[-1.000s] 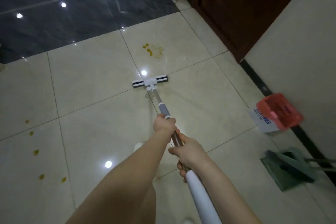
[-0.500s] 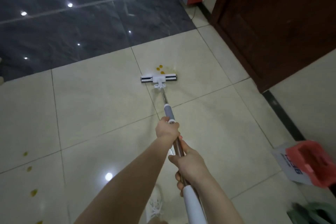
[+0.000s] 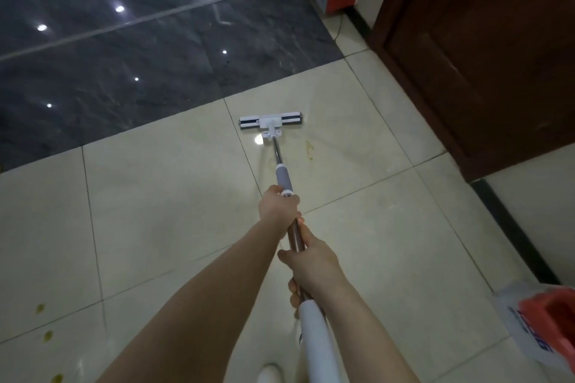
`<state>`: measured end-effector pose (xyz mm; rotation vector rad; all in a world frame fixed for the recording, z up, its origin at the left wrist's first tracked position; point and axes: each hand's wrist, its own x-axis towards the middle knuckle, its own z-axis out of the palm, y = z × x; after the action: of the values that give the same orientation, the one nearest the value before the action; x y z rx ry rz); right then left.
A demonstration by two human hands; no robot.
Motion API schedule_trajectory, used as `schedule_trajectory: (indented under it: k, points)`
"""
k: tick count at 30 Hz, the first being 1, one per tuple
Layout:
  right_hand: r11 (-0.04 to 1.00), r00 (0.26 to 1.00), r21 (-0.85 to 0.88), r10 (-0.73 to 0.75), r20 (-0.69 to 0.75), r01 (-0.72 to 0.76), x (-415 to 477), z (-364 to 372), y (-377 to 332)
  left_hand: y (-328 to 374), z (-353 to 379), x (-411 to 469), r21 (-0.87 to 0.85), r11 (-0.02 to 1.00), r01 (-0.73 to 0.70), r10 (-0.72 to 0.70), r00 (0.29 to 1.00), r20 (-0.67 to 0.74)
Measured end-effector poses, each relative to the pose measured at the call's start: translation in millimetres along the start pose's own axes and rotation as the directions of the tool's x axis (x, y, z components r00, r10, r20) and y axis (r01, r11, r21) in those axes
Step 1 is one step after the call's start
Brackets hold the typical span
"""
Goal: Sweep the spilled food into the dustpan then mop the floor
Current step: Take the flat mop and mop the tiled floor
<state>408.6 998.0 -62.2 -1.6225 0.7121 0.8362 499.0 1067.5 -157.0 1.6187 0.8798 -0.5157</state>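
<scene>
I hold a long mop with both hands. Its flat white head (image 3: 270,122) lies on the cream floor tiles (image 3: 161,196) just short of the dark tiles. My left hand (image 3: 279,206) grips the metal pole right below the grey sleeve (image 3: 284,176). My right hand (image 3: 311,269) grips the pole lower down, above the white handle (image 3: 317,342). A faint yellow smear (image 3: 309,149) stays on the tile behind the mop head, to the right of the pole. Three yellow spots (image 3: 47,334) dot the floor at the lower left.
Dark glossy tiles (image 3: 140,50) fill the far floor. A dark wooden door (image 3: 485,50) stands at the right, with a black skirting strip (image 3: 513,233) along the wall. A red bin on a white bag (image 3: 547,329) sits at the lower right. My white shoe (image 3: 270,376) shows at the bottom.
The mop head has been pushed forward over the yellow spill, leaving only a faint smear behind it. The view moved forward, so the dustpan left the frame.
</scene>
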Motion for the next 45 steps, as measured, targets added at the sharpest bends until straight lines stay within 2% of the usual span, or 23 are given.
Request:
schedule_trajectory:
  k: [3, 10, 19, 23, 36, 41, 45]
  points:
    - [0.995, 0.997, -0.073, -0.069, 0.017, 0.07, 30, -9, -30, 32, 9, 29, 0.025, 1.0, 0.012, -0.012, 1.0, -0.017]
    - [0.987, 0.994, -0.124, -0.097, 0.046, 0.102, 79, -23, -97, 94, 18, 83, 0.048, 0.999, 0.008, -0.006, 0.999, -0.035]
    - [0.987, 0.998, -0.147, -0.066, 0.008, 0.067, 129, -2, -166, 147, 2, 153, 0.101, 0.994, -0.03, 0.031, 1.0, -0.006]
    - [0.99, 0.999, -0.13, -0.048, -0.019, 0.045, 141, 6, -173, 157, -4, 164, 0.134, 0.99, -0.047, 0.047, 0.999, 0.007]
    - [0.996, 1.0, 0.089, 0.01, -0.008, -0.01, 84, -24, -78, 93, 20, 77, 0.138, 0.99, -0.025, 0.018, 0.999, 0.05]
    - [0.998, 0.999, 0.065, 0.012, -0.033, -0.01, 17, -50, 16, 16, 45, -11, 0.203, 0.977, -0.061, 0.047, 0.996, 0.074]
    - [0.982, 0.998, 0.183, 0.059, -0.019, -0.055, -75, -88, 119, -78, 76, -107, 0.154, 0.987, -0.049, 0.028, 0.99, 0.139]
